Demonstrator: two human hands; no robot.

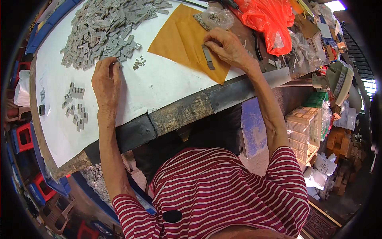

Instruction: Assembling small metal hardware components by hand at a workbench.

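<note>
My left hand point(106, 81) rests at the near edge of a big heap of small flat grey metal pieces point(93, 38) on white paper point(155, 89). Its thumb and fingers are pinched together, and what they hold, if anything, I cannot make out. Just right of it lies a little cluster of tiny metal parts point(139, 63). My right hand point(230, 48) is over a sheet of brown paper point(175, 36), its thumb and forefinger closed at the upper end of a narrow grey metal strip point(208, 59).
Several grey pieces point(78, 93) lie apart at the left. Beyond my right hand are a clear plastic bag of tiny parts point(217, 18) and a red plastic bag point(270, 24). A metal plate point(248, 89) lines the bench's front edge. Plastic crates point(304, 125) stand at the right.
</note>
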